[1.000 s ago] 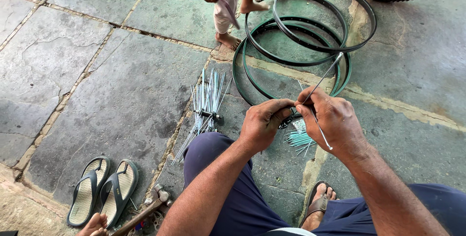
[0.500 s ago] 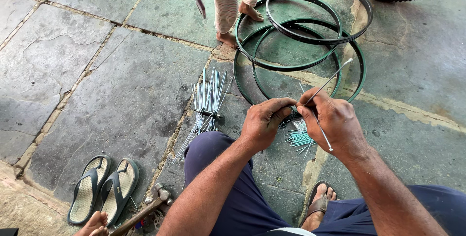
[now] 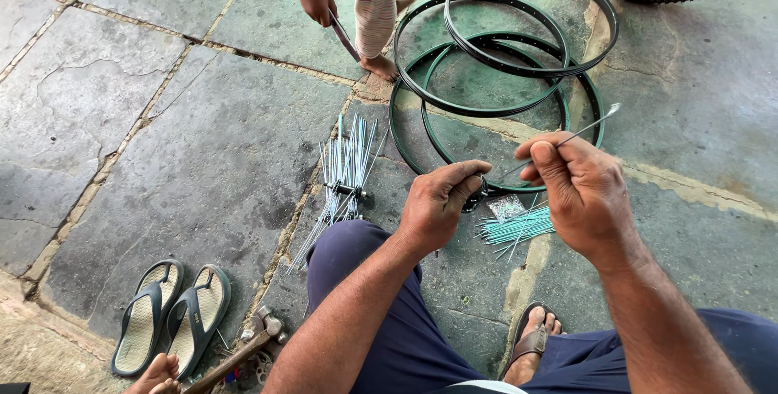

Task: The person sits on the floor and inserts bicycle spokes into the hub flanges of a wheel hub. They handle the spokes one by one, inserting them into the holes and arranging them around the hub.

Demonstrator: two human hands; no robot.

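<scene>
On the grey stone-slab floor (image 3: 162, 159), near the stacked black wheel rims (image 3: 502, 70), the left hand (image 3: 438, 203) pinches a small dark metal hub (image 3: 474, 195) while the right hand (image 3: 579, 191) grips a thin silver spoke (image 3: 579, 130), apparently threading it in, which calls for careful alignment.

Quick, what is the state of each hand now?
Left hand: closed, gripping a small dark part by the rim.
Right hand: closed, pinching a thin metal spoke.
</scene>
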